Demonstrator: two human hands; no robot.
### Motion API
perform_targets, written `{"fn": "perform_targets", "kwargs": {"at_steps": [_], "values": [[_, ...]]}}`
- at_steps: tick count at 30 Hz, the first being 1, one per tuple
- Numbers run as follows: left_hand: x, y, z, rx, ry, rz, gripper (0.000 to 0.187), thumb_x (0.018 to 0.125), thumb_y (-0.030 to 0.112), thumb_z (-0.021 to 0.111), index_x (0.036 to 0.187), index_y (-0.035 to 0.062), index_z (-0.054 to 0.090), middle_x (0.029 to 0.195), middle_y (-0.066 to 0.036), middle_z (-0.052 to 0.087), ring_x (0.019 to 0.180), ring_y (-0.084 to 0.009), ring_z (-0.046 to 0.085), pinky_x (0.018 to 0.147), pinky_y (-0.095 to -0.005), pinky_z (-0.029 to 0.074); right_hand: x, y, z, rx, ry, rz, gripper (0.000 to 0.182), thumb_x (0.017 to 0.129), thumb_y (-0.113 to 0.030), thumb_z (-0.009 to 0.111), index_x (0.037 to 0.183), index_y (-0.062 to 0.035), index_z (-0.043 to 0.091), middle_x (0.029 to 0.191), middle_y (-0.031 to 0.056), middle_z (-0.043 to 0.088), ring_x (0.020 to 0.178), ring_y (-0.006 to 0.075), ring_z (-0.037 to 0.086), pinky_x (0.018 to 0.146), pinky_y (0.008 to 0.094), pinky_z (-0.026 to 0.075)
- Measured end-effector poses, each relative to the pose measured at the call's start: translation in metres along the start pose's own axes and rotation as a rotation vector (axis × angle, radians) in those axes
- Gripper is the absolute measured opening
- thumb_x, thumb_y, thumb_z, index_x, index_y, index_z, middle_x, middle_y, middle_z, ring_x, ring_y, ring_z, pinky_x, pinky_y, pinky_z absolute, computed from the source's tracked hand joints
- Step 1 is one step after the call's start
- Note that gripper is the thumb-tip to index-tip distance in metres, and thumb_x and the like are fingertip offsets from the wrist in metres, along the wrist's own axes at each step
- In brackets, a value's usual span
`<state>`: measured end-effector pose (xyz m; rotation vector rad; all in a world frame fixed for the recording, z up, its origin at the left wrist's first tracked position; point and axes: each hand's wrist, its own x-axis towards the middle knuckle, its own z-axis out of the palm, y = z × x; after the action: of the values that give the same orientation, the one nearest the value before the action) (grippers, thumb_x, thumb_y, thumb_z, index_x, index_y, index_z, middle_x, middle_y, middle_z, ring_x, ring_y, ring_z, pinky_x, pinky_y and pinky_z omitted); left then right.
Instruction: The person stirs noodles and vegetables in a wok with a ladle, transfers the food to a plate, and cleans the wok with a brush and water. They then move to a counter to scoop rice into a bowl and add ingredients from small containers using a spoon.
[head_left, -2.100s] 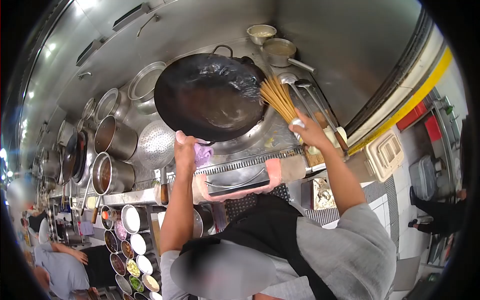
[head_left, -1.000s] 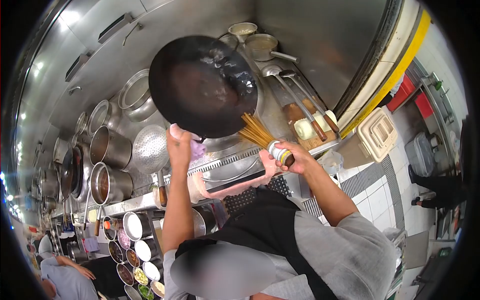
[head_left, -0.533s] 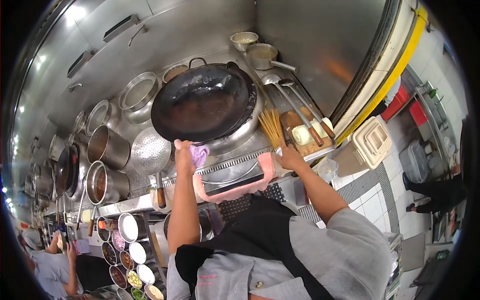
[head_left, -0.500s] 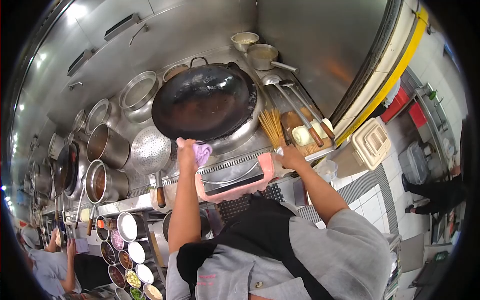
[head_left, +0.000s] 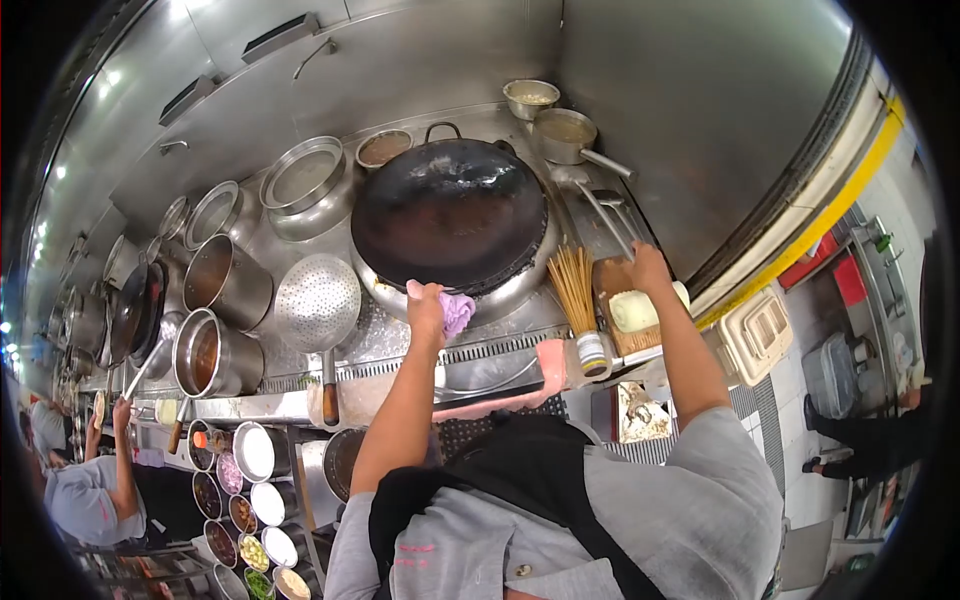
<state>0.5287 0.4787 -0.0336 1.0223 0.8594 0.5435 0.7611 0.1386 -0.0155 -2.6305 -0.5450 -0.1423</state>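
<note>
My left hand (head_left: 427,312) is closed on a purple cloth (head_left: 457,314) at the near rim of a large dark wok (head_left: 450,215). The wok sits tilted on the burner, its inside blackened and shiny. On the right, my right hand (head_left: 650,268) wraps round the handle of a metal ladle (head_left: 606,220); its bowl lies on the counter beyond. A spatula (head_left: 608,198) rests beside the ladle, its handle mostly hidden by my hand. Between my hands lies a bamboo wok brush (head_left: 573,288), its bristles pointing away from me.
To the left are a perforated strainer (head_left: 318,298) and steel pots (head_left: 228,280). A saucepan (head_left: 564,135) stands at the back right. A white roll-shaped item (head_left: 632,311) lies by my right wrist. A co-worker (head_left: 95,495) stands at the far left.
My right hand has let go of the bamboo brush, moved up and right, and taken the ladle's handle. My left hand stays at the wok's rim with the cloth. The view has shifted.
</note>
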Motion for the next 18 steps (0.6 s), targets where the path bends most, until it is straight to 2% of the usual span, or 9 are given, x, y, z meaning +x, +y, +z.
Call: {"fn": "perform_targets", "kwargs": {"at_steps": [1,2,4,6,7,9,12,16,18], "values": [[-0.004,0.005,0.005,-0.012,-0.008,-0.026,0.019,0.084,0.018,0.06,0.098,0.0065,0.052,0.082,-0.005,0.053,0.068,-0.0174,0.056,0.057,-0.0341,0.05,0.01,-0.004,-0.003,0.024,0.042,-0.08,0.039,0.079,-0.012,0.07,0.116,0.0012,0.066,0.089,0.023,0.068,0.086,0.0321,0.069,0.081,0.041,0.055],[-0.007,0.009,0.008,-0.024,-0.015,-0.055,0.019,0.084,0.018,0.06,0.098,0.0067,0.052,0.083,-0.005,0.054,0.069,-0.0177,0.056,0.057,-0.0338,0.051,0.025,-0.01,-0.006,0.239,-0.082,-0.015,0.044,0.08,-0.01,0.069,0.123,-0.0001,0.062,0.09,0.0192,0.067,0.082,0.0284,0.067,0.078,0.0389,0.056],[0.001,0.001,0.001,0.032,-0.103,-0.06,0.025,0.085,0.023,0.063,0.099,0.0071,0.05,0.09,-0.007,0.056,0.087,-0.0193,0.059,0.076,-0.0345,0.052,0.047,-0.057,-0.032,0.666,-0.36,0.111,0.056,0.082,-0.007,0.066,0.136,-0.0028,0.054,0.092,0.0118,0.065,0.075,0.0209,0.064,0.072,0.0347,0.057],[0.025,-0.025,-0.016,0.121,-0.1,0.101,0.031,0.087,0.03,0.066,0.1,0.007,0.05,0.095,-0.008,0.057,0.098,-0.02,0.059,0.087,-0.0347,0.049,0.049,-0.101,-0.024,1.298,-0.331,-0.004,0.075,0.084,-0.003,0.064,0.152,-0.0101,0.033,0.099,0.0039,0.057,0.068,0.0134,0.056,0.061,0.0296,0.056],[0.02,-0.025,-0.021,0.132,-0.071,0.073,0.037,0.088,0.035,0.067,0.106,0.006,0.051,0.1,-0.008,0.057,0.103,-0.0198,0.056,0.091,-0.0356,0.047,0.046,-0.123,-0.03,1.387,-0.493,0.049,0.085,0.086,0.0,0.061,0.157,-0.0158,0.017,0.109,0.0048,0.054,0.069,0.0141,0.057,0.055,0.0311,0.055],[-0.003,-0.01,-0.037,0.085,-0.117,0.091,0.059,0.091,0.045,0.066,0.128,0.0022,0.049,0.117,-0.011,0.056,0.105,-0.0213,0.056,0.091,-0.0371,0.047,0.05,-0.152,-0.011,1.337,-0.594,0.111,0.074,0.088,-0.002,0.059,0.153,-0.0156,0.026,0.088,0.0033,0.054,0.057,0.0094,0.052,0.043,0.0257,0.047],[-0.04,0.021,-0.075,-0.271,-0.034,-0.14,0.056,0.092,0.038,0.064,0.131,0.0008,0.05,0.117,-0.012,0.059,0.099,-0.024,0.06,0.085,-0.0363,0.049,0.077,-0.186,0.025,1.265,-0.599,0.091,0.06,0.09,-0.003,0.056,0.145,-0.013,0.036,0.071,0.0004,0.049,0.045,0.0081,0.045,0.035,0.0238,0.036],[-0.024,-0.029,-0.166,0.31,0.225,0.09,0.041,0.091,0.032,0.062,0.119,0.0013,0.057,0.103,-0.016,0.066,0.093,-0.0279,0.065,0.08,-0.0372,0.051,0.109,-0.254,0.058,1.343,-0.717,0.051,0.049,0.088,-0.005,0.057,0.136,-0.0098,0.045,0.064,-0.0007,0.046,0.039,0.0087,0.043,0.033,0.0238,0.032],[-0.032,-0.044,-0.185,0.615,0.348,0.219,0.037,0.09,0.029,0.062,0.114,0.0012,0.058,0.096,-0.019,0.068,0.092,-0.0294,0.066,0.08,-0.0386,0.051,0.131,-0.293,0.083,1.299,-0.751,-0.058,0.027,0.087,-0.007,0.059,0.113,-0.0051,0.054,0.063,0.0008,0.05,0.04,0.01,0.045,0.034,0.0254,0.033]]}}
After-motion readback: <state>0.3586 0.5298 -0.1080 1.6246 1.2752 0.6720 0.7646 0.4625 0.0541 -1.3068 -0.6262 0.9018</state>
